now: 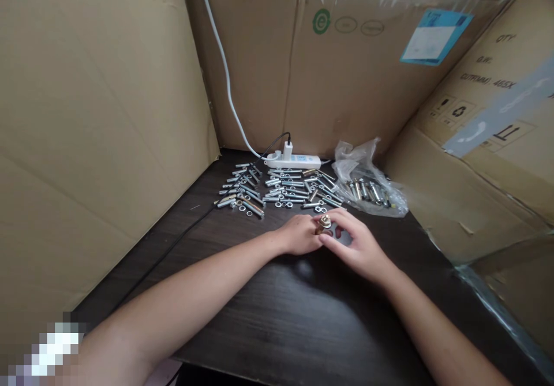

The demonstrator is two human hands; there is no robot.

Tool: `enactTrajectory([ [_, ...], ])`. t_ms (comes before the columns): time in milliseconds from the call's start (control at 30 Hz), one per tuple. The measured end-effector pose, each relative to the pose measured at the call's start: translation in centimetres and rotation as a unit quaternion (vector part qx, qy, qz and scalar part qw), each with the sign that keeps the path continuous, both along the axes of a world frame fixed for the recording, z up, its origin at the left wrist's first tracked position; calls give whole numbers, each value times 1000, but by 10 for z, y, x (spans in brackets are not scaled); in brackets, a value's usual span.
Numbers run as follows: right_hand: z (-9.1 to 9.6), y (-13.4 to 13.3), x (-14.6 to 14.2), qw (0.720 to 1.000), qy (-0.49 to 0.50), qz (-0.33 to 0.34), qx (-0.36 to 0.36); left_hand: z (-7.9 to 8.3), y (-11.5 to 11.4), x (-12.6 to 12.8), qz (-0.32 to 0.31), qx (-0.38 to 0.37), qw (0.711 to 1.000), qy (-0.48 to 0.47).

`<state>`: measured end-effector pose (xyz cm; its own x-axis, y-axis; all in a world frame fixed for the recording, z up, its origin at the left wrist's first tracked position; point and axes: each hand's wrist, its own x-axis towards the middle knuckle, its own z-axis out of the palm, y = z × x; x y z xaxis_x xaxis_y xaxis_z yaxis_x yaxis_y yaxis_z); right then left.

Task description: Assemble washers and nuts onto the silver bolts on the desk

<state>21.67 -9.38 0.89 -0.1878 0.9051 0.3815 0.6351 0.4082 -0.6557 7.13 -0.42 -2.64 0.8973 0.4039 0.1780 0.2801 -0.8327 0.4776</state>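
Note:
My left hand (298,234) and my right hand (355,242) meet over the dark wooden table (277,311), just in front of a spread of hardware. Both are closed round one small bolt with a brass-coloured nut or washer (324,223) held upright between the fingertips. Beyond the hands lie several silver bolts, sleeves and washers (281,188) laid out in rough rows. The lower part of the held bolt is hidden by my fingers.
A clear plastic bag (370,185) with more bolts lies at the right rear. A white power strip (294,159) with a white cable and a black cable sits against the back. Cardboard boxes (99,120) wall in the table on the left, back and right.

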Motion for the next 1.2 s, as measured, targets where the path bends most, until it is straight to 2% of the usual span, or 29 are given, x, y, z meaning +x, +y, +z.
enactTrajectory([
  [133, -7, 1, -13, 999, 33, -33, 26, -1, -1, 2, 1, -26, 1000, -8],
  [300, -13, 3, -7, 994, 76, -68, 41, 7, -6, -2, 35, -59, 997, 29],
  [433, -15, 3, 0, 993, 78, -86, 11, 20, -11, -14, 27, -53, 998, 24],
  [533, -18, 6, 8, 991, 86, -100, -26, 33, -6, -34, 30, -6, 999, 23],
  [600, -21, 8, 13, 988, 94, -112, -41, 40, 5, -54, 64, 21, 998, 9],
  [667, -24, 11, 17, 987, 88, -126, -41, 44, 20, -75, 123, 25, 992, 5],
  [767, -26, 13, 21, 987, 65, -145, -30, 43, 44, -105, 217, 31, 976, -3],
  [867, -28, 15, 29, 984, 58, -165, -24, 43, 58, -126, 288, 32, 957, 0],
  [967, -30, 18, 49, 971, 76, -224, -19, 47, 63, -138, 323, 38, 946, 14],
  [1067, -32, 22, 77, 941, 75, -330, -5, 49, 68, -148, 354, 49, 933, 48],
  [1133, -33, 25, 96, 915, -2, -402, 28, 47, 73, -155, 365, 46, 926, 83],
  [1200, -32, 29, 110, 892, -74, -441, 64, 44, 79, -162, 361, 40, 925, 109],
])
